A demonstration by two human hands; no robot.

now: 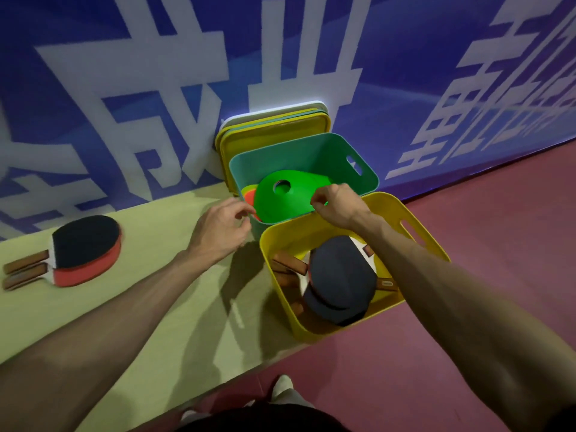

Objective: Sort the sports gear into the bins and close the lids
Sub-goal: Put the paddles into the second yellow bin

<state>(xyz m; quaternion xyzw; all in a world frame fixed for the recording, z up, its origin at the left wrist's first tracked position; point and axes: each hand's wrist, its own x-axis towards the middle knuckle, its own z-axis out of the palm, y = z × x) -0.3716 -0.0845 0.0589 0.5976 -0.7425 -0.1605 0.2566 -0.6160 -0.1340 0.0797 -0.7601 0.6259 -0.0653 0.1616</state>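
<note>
Head view. We see two open bins standing on the floor against a blue wall (93, 42) with large white characters. The green bin (311, 151), farther from us, touches the near yellow bin (430, 244) along one rim; both are smooth plastic with rounded corners and slot handles in their right walls. Behind the green bin, several lids (271, 132) lean upright against the wall, yellow ones in front, paler ones behind.

A bright green disc cone (280, 198), shallow and glossy with a round hole at its crown, lies tilted across the near rim of the green bin, over an orange cone (249, 196) of which only an edge shows. Our right hand (335, 207) pinches the green cone's right edge between thumb and fingertips. Our left hand (223, 229) hovers at the cone's left edge with its fingers loosely curled and narrowly parted; we cannot tell whether they touch it.

The yellow bin holds several table-tennis paddles (339, 285), dark rubber uppermost, wooden handles pointing left and right. Two more paddles (84, 247), stacked, black over red, lie well apart to the left on a pale green mat (156, 307), with open mat on all sides. Dull red floor (498, 198) extends clear to the right.
</note>
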